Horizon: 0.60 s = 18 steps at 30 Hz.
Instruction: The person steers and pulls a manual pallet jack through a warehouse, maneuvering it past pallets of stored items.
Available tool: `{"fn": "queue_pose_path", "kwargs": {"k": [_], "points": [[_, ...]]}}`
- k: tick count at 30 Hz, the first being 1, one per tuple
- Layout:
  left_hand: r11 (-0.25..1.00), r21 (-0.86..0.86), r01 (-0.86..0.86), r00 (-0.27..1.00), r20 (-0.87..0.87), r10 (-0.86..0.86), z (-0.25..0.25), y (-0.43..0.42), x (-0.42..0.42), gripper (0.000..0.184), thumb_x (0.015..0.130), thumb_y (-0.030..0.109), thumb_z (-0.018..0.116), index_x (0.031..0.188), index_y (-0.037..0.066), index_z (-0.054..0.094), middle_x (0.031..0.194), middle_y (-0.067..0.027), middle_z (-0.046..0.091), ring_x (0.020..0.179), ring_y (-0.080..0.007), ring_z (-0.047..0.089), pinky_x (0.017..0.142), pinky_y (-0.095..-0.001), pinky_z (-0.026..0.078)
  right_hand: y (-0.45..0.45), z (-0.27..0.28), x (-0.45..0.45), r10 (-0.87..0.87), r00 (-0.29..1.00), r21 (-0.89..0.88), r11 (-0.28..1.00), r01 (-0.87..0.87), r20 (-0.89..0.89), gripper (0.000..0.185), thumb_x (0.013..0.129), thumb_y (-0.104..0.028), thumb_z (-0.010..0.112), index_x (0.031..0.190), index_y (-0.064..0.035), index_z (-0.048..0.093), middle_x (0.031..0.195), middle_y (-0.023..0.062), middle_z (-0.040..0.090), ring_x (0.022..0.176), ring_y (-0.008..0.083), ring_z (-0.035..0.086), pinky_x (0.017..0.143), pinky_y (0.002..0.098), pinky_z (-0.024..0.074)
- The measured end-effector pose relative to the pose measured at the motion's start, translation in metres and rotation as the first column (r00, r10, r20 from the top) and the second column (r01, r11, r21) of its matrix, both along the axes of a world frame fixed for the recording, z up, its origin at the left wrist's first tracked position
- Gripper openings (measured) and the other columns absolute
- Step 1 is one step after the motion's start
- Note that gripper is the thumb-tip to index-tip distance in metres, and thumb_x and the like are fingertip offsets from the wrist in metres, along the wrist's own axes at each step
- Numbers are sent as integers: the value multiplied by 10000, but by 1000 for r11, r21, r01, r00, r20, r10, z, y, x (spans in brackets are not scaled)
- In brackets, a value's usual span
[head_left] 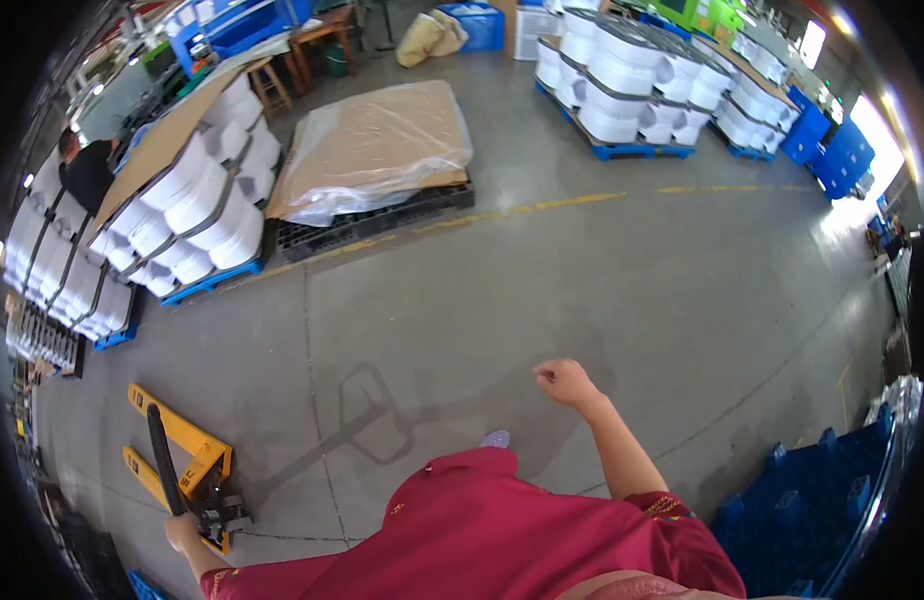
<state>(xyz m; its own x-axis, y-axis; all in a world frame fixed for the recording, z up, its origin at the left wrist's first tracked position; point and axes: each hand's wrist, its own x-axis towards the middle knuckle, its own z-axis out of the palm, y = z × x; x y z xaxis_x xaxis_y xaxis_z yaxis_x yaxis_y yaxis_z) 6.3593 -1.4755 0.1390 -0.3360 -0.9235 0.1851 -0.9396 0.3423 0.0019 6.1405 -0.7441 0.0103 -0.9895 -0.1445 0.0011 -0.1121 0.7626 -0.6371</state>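
Note:
My left hand [183, 531] is wrapped round the black handle [163, 455] of a yellow pallet jack [204, 462] at the lower left. The jack's two forks point away from me, with nothing on them. Out in front of my body, my right hand [566, 382] hangs over the grey floor with its fingers curled in and nothing seen in them. One shoe tip [496, 439] shows below my red shirt [482, 520].
Wrapped stacks of white containers [197, 200] stand on blue pallets at left and far right. A plastic-covered cardboard load [377, 145] rests on a black pallet [382, 215]. Blue pallets [802, 510] lie at lower right. A person [87, 175] works at far left.

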Motion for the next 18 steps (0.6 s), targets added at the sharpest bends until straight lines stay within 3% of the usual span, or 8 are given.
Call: {"fn": "queue_pose_path", "kwargs": {"k": [1, 5, 7, 10, 12, 14, 17, 18], "points": [[1000, -4, -5, 1000, 31, 5, 2, 18, -10, 335, 735, 244, 534, 845, -52, 646, 862, -273, 623, 857, -416, 609, 741, -473, 483, 31, -10, 8, 45, 995, 124, 991, -56, 92, 208, 768, -174, 572, 920, -68, 666, 874, 134, 658, 828, 288, 624, 755, 365, 493], [1000, -21, -9, 999, -31, 8, 18, 149, -58, 338, 722, 184, 504, 881, -84, 636, 894, -294, 615, 894, -412, 605, 775, -466, 472, 159, -9, 2, -48, 986, 92, 995, 34, 159, 216, 759, -190, 572, 911, -70, 667, 869, 125, 660, 842, 298, 622, 768, 378, 495], [1000, -6, -16, 1000, -14, 15, 19, 183, -79, 339, 725, 192, 504, 871, -84, 635, 900, -298, 612, 898, -413, 604, 780, -464, 473, 215, -9, -9, -187, 943, 200, 970, 135, 274, 236, 773, -185, 523, 936, -92, 667, 857, 98, 658, 870, 300, 592, 793, 394, 471], [999, 31, 23, 999, 27, -24, 8, 258, -94, 343, 723, 218, 513, 833, -85, 631, 873, -299, 613, 874, -424, 605, 763, -466, 482, 287, -29, -35, -200, 940, 222, 965, 140, 276, 226, 764, -205, 552, 919, -86, 667, 855, 109, 663, 863, 300, 611, 796, 380, 484], [996, 88, -15, 1000, 17, 13, 19, 328, -116, 312, 706, 195, 514, 857, -47, 639, 850, -254, 633, 830, -406, 619, 721, -474, 493, 329, -41, -64, -95, 964, 291, 957, 19, 247, 227, 764, -203, 550, 925, -91, 665, 856, 107, 662, 861, 302, 606, 792, 385, 482], [1000, 9, -3, 1000, -1, 3, 13, 382, -119, 304, 700, 188, 508, 864, -27, 645, 845, -247, 634, 818, -400, 621, 717, -474, 492, 364, -44, -88, 31, 973, 339, 935, -109, 228, 228, 765, -201, 548, 931, -96, 664, 857, 104, 662, 859, 304, 602, 788, 390, 481], [990, 125, -61, 998, -24, 64, -5, 442, -112, 279, 691, 192, 538, 804, -38, 647, 812, -280, 621, 802, -387, 633, 683, -453, 497, 424, -32, -123, 134, 979, 302, 937, -175, 152, 227, 758, -192, 548, 933, -99, 660, 854, 103, 659, 855, 314, 592, 785, 401, 475], [995, 68, -74, 996, 46, 71, -7, 469, -115, 302, 690, 200, 543, 876, -16, 643, 839, -253, 631, 824, -386, 626, 720, -460, 492, 442, -25, -141, 157, 977, 235, 953, -189, 147, 225, 759, -195, 550, 931, -100, 660, 853, 104, 656, 864, 315, 589, 790, 402, 473]]}}
